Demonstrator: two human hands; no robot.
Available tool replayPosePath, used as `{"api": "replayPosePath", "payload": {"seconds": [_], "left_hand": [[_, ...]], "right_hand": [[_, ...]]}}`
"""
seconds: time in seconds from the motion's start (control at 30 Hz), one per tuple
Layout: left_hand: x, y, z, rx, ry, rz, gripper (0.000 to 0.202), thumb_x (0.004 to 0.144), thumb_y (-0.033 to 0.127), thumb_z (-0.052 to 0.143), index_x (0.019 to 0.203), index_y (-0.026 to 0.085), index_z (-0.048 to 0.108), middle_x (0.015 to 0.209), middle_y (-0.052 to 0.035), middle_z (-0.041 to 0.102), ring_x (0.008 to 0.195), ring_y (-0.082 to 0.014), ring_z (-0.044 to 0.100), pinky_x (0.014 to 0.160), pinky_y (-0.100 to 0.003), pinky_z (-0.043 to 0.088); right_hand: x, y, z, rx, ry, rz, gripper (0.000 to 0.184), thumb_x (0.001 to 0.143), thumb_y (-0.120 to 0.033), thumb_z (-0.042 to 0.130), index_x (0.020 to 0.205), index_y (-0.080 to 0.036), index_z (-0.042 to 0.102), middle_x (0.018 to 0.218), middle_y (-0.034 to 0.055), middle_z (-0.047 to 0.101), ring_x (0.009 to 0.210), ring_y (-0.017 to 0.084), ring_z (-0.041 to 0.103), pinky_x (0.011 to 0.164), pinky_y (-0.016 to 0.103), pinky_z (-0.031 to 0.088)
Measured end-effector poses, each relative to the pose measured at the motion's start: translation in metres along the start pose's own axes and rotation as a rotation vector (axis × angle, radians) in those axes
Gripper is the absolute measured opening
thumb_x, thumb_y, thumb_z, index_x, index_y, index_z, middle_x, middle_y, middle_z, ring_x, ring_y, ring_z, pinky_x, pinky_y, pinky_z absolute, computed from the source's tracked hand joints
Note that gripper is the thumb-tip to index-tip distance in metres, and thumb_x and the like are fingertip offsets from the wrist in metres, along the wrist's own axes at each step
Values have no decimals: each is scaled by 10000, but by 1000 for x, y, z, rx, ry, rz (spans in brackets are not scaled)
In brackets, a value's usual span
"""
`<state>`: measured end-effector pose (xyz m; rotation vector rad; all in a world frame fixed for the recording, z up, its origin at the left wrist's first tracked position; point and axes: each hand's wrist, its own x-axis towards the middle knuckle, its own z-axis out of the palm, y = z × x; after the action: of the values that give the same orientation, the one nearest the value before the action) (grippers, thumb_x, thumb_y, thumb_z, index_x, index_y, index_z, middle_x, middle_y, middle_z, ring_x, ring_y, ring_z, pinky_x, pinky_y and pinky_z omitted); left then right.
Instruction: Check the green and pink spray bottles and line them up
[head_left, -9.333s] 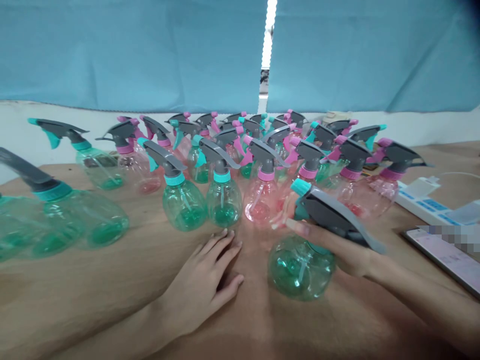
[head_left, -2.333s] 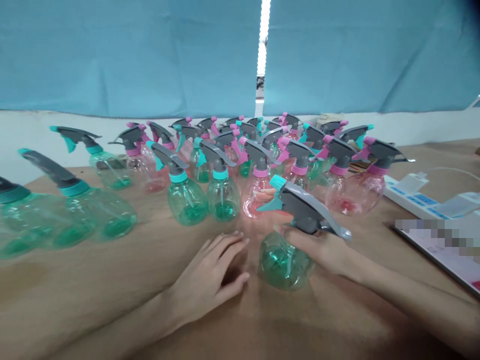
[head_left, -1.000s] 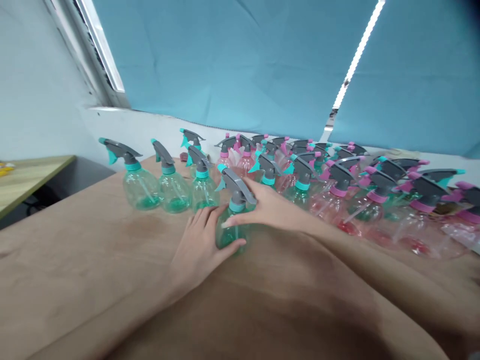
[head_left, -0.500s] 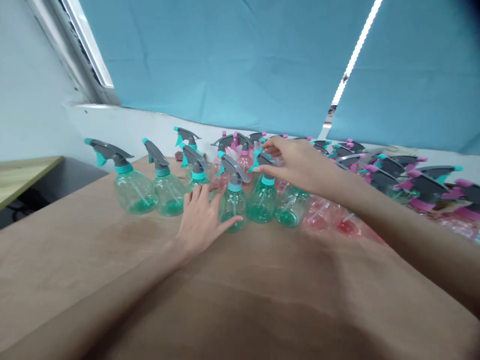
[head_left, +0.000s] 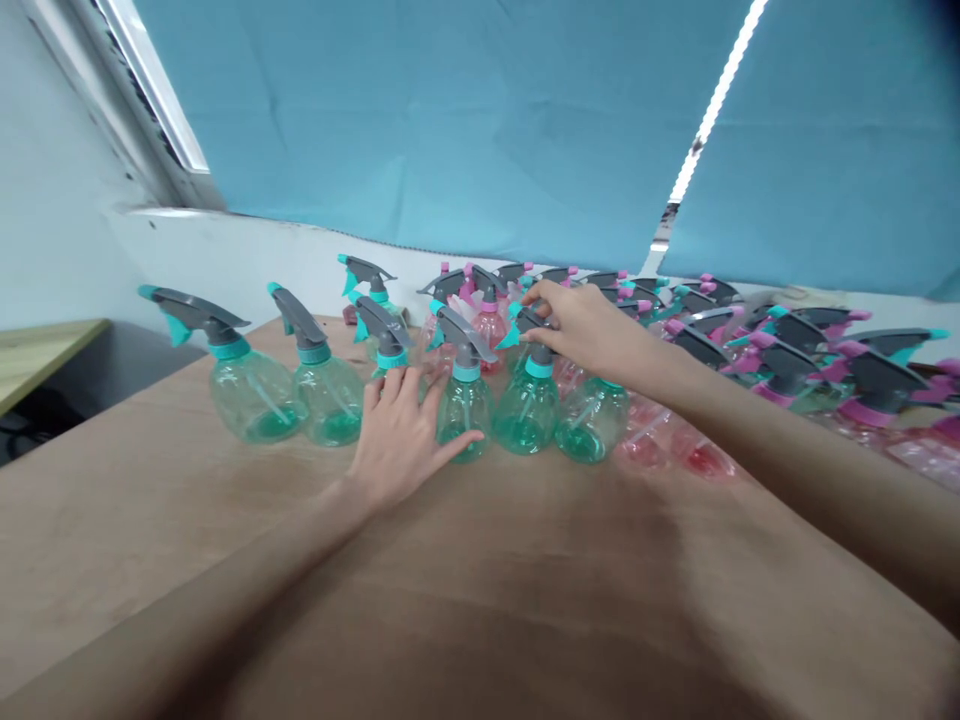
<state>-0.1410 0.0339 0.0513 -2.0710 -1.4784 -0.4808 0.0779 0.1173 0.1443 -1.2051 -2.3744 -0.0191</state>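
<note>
A row of green spray bottles with grey triggers stands on the brown table. My left hand rests with spread fingers against the base of one green bottle, thumb touching its front. My right hand reaches over the neighbouring green bottle and its fingers curl round that bottle's grey trigger head. Another green bottle stands just under my right wrist.
Two green bottles stand to the left. Several pink and green spray bottles crowd the back and right. Blue curtains hang behind. A lower wooden desk sits at far left.
The green bottle from my right hand now stands in the row. My right hand has moved to the neighbouring bottle's trigger head; my left hand stays against the placed bottle.
</note>
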Motion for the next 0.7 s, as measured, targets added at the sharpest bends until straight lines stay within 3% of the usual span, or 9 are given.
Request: {"api": "replayPosePath", "payload": {"seconds": [0.2,0.37,0.6,0.7], "left_hand": [[0,-1,3,12,3,-19,750,882,699,408,1327,98,467,1182,-205,529,1094,-392,461,885,-491,345],[-3,3,2,-18,22,-36,773,875,700,427,1351,90,432,1235,-210,515,1107,-390,464,899,-481,336],[-23,21,-19,-50,69,-35,785,898,671,410,1408,77,355,1180,-207,548,1054,-377,504,833,-463,391],[-37,40,-30,-201,40,-1,690,934,620,389,1409,121,341,1140,-170,569,1017,-340,544,843,-458,417]], "right_hand": [[-4,-3,-6,23,-12,5,310,836,-199,613,1134,-118,591,942,140,674,768,244,643,635,339,468],[-18,-13,-15,55,-42,-27,310,824,-187,635,1126,-121,606,926,130,689,848,257,656,683,342,499],[-54,-27,-35,63,-93,-59,327,843,-209,626,1159,-135,592,977,102,708,859,239,679,700,339,523],[-74,-28,-42,41,-66,-67,318,830,-204,645,1135,-122,612,943,78,731,858,225,688,698,311,521]]}}
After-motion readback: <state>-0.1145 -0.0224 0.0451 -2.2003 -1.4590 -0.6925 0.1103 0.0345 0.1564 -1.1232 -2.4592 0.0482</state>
